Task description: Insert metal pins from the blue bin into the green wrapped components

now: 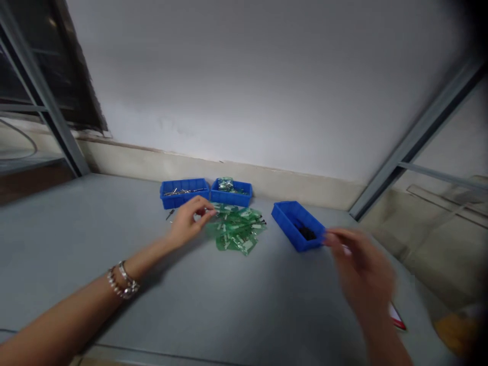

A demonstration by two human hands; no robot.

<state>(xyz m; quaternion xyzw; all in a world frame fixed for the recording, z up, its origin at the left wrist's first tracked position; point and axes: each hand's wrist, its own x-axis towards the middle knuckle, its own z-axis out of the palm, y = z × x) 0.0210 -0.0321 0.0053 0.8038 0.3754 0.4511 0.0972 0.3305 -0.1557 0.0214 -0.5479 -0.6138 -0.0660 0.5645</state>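
Bags of thin green plastic (238, 229) form a loose pile. At its left edge, the left hand (187, 221) has thumb and index narrowly apart; whether they grip film, I cannot tell. Right of the pile, the blurred right hand (360, 264) meets the near end of a blue rectangular plastic bin (292, 231), its grip unclear. Light fingertip pinches at film edges should avoid dragging neighbours. The bags point mixed ways; the bin's long axis slants from far left to near right.
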